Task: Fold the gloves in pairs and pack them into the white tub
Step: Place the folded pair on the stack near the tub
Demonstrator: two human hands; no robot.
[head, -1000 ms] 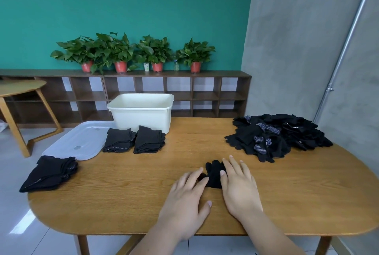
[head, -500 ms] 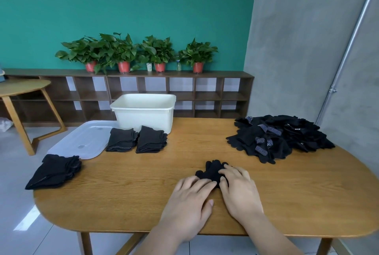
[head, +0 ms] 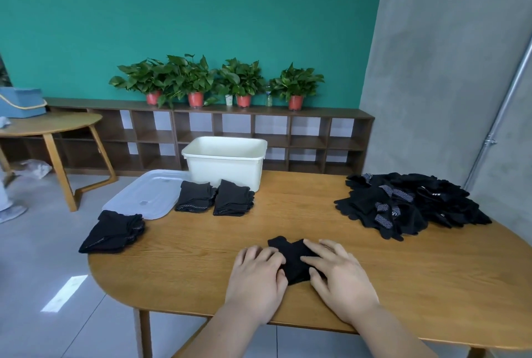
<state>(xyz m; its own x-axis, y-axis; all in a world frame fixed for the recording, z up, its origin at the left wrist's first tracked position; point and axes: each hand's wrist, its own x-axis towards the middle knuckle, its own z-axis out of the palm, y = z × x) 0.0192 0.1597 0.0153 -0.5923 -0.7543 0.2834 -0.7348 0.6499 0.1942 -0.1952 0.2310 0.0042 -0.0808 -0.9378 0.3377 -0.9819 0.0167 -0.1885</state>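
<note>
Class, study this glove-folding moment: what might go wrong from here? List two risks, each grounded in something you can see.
1. The black folded glove pair under the left hand and right hand may spring open once released.
2. The folded black glove stack at the left edge of the wooden table might slide off if nudged.

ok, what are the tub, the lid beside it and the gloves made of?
Tub: opaque white plastic by the look, smooth with a faint sheen and a moulded rim.
Lid: frosted see-through plastic, likely; it looks pale and cloudy.
Gloves: matte black knit fabric, probably; they lie limp, some with pale grip dots.
</note>
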